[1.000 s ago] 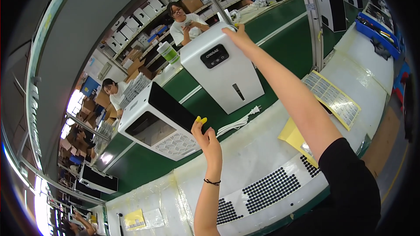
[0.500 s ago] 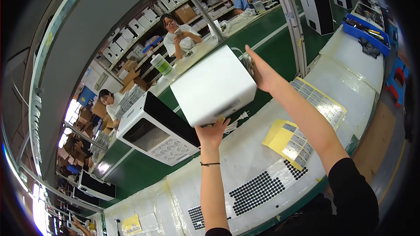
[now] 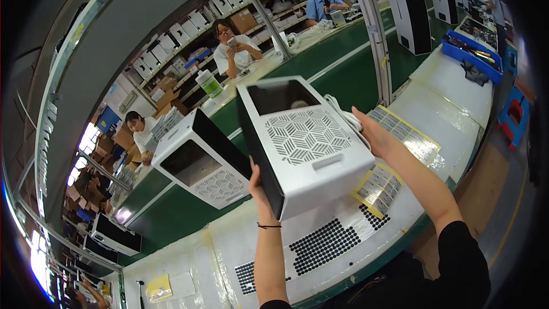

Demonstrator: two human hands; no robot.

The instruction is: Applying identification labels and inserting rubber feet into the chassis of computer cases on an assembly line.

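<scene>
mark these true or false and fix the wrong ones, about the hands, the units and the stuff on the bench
1. The left hand is at the black side of the held unit. True.
2. The right hand is at that same side. False: it is at the opposite side, by a white cord.
3. The held unit's patterned grille faces away from the camera. False: it faces the camera.
4. A second unit is to the left of the held one. True.
5. The dots on the bench are black. True.
6. The blue tray is left of both hands. False: it is to their right.
</scene>
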